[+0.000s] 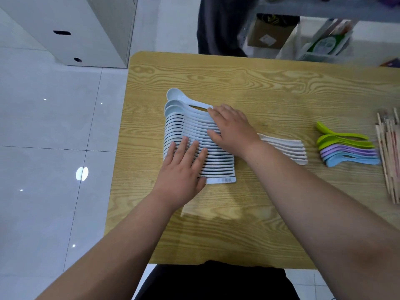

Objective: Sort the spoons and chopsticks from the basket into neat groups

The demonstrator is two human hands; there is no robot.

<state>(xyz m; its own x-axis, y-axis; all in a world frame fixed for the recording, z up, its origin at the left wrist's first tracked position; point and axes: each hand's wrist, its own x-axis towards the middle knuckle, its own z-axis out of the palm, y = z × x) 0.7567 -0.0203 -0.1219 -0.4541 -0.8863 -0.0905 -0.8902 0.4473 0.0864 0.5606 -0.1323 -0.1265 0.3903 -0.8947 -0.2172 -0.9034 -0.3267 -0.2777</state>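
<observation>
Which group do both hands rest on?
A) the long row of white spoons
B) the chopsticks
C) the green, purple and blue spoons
A: the left hand and right hand lie flat, fingers straight, on the long row of white spoons, well away from the coloured spoons and chopsticks.

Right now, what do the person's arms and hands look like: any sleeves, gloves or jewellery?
Both are bare: the left hand and right hand wear no gloves, and no ring, watch or bracelet shows. No sleeve shows on either arm, as far as the frame reaches.
</observation>
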